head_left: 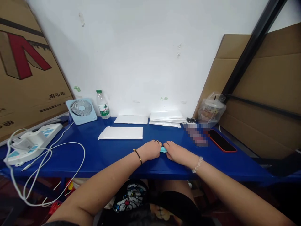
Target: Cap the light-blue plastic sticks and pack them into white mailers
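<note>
Close together over the front middle of the blue table, both of my hands are closed on a small turquoise object (163, 149). My left hand (152, 150) grips its left end, and my right hand (173, 151) grips its right end. Only a short strip shows between the fingers, so its kind cannot be made out. Beyond my left hand lies a flat white packet (121, 133). Farther back, near the wall, are another white packet (131, 119) and a stack of white packets (166, 117).
At the left are a power strip (50, 130) with a looping white cable, a light blue fan (81, 110) and a water bottle (103, 106). A phone (222, 141) and a bagged plastic container (211, 110) sit at the right. Cardboard (270, 81) flanks the table (94, 160).
</note>
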A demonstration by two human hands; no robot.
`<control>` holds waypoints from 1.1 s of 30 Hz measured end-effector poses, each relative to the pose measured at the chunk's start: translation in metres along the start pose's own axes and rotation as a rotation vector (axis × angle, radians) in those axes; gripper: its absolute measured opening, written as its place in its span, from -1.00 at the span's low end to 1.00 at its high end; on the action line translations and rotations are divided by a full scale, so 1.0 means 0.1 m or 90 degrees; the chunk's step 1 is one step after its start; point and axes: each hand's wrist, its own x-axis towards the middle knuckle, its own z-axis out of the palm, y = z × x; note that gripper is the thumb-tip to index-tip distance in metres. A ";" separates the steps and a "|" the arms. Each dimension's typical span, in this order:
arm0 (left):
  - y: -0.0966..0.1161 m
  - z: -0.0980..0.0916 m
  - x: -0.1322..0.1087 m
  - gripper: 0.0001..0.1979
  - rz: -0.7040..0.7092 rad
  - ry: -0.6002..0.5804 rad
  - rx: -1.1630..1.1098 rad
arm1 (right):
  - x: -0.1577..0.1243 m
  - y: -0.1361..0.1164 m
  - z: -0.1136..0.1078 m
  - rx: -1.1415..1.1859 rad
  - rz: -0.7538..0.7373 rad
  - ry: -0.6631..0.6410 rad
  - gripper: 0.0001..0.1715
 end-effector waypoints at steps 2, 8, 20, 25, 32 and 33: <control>0.01 0.01 -0.02 -0.79 -0.020 -0.007 -0.023 | 0.01 -0.02 -0.02 0.027 -0.005 -0.039 -0.74; 0.04 0.03 -0.08 -0.78 -0.078 0.127 -0.212 | -0.04 0.03 -0.54 0.138 0.005 -0.001 -0.59; 0.32 0.08 -0.05 -0.75 -0.238 0.358 -0.849 | 0.40 -0.57 -1.03 0.227 -0.019 0.194 -0.64; 0.40 0.09 -0.10 -0.65 -0.221 0.318 -1.027 | 0.35 -0.53 -0.83 0.431 0.021 0.224 -0.69; 0.45 -0.15 -0.36 -0.49 0.060 -0.165 -1.298 | 0.04 -0.56 -0.65 0.987 -0.137 0.008 -0.47; 0.47 -0.19 -0.41 -0.51 0.073 -0.204 -1.287 | 0.01 -0.61 -0.61 1.015 -0.142 -0.022 -0.60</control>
